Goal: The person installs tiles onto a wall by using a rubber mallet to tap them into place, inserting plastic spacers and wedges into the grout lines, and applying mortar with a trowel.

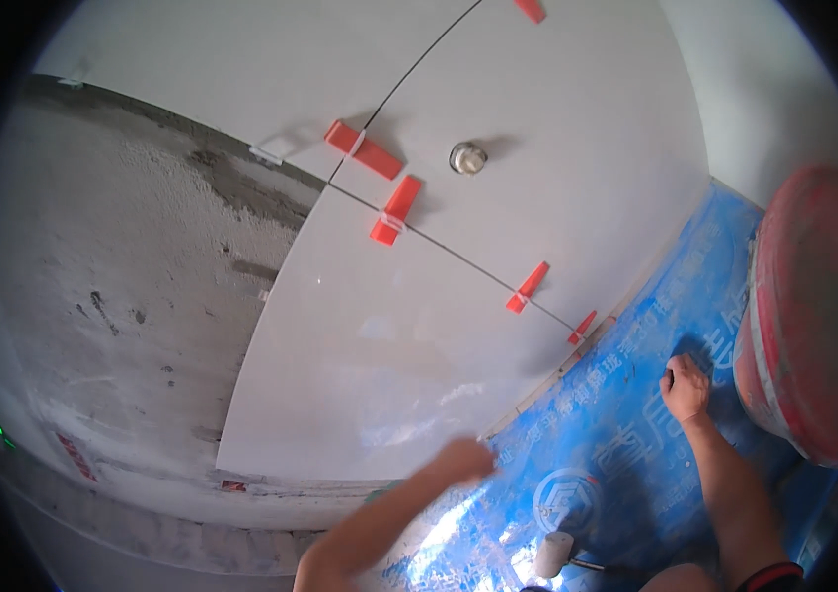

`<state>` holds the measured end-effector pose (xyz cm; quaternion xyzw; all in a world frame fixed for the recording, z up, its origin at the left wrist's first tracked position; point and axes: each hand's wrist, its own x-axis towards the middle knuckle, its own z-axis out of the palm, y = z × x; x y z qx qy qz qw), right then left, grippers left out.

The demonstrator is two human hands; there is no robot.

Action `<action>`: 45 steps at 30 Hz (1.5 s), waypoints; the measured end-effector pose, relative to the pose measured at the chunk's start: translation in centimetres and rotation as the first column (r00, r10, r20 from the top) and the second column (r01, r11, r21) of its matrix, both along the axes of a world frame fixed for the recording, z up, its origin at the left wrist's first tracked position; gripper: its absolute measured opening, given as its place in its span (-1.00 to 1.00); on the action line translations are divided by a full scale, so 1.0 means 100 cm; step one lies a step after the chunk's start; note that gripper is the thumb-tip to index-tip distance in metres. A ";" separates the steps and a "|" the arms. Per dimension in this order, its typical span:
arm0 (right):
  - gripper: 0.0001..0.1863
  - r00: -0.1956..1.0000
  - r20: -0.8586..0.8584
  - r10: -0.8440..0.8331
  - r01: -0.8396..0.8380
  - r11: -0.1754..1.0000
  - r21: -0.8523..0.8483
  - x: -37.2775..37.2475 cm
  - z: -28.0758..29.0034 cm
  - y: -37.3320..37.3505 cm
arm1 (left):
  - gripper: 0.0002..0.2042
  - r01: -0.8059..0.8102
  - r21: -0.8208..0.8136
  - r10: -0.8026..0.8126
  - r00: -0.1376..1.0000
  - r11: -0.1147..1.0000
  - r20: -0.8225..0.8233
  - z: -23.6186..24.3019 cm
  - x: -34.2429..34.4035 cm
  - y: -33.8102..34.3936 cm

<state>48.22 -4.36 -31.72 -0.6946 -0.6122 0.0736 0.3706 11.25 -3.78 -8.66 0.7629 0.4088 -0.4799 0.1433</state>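
Note:
My left hand (pixel 463 462) is smeared by motion in front of the lower edge of a large pale wall tile (pixel 389 345); its fingers cannot be made out. My right hand (pixel 687 387) is closed above the blue printed floor sheeting (pixel 626 395), just left of a red bucket (pixel 814 326). Whatever it may hold is hidden. Red tile-levelling wedges (pixel 364 150) sit in clear clips across the dark joints between the tiles, and a second wedge (pixel 397 210) is just below. A mallet (pixel 554 555) with a whitish head lies near my legs.
A round metal pipe fitting (pixel 467 158) sticks out of the upper tile. Rough grey bare wall (pixel 143 276) with mortar patches spreads to the left. A pale ledge (pixel 182 538) runs along the lower left, and the bucket stands close at the right.

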 end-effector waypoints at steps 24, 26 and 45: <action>-0.47 0.885 -0.301 0.355 -0.273 0.920 0.283 -0.107 0.388 0.154 | -0.55 -0.925 -0.053 0.744 0.268 0.376 0.612 -0.055 -0.128 -0.352; -0.47 0.899 -0.288 0.331 -0.255 0.928 0.272 -0.111 0.373 0.154 | -0.56 -0.922 -0.039 0.712 0.271 0.386 0.647 -0.063 -0.132 -0.369; -0.55 0.707 -0.629 0.325 -0.683 0.546 -0.486 -0.051 0.101 -0.180 | -0.19 -0.236 0.972 0.193 0.954 0.005 0.231 0.217 -0.135 -0.181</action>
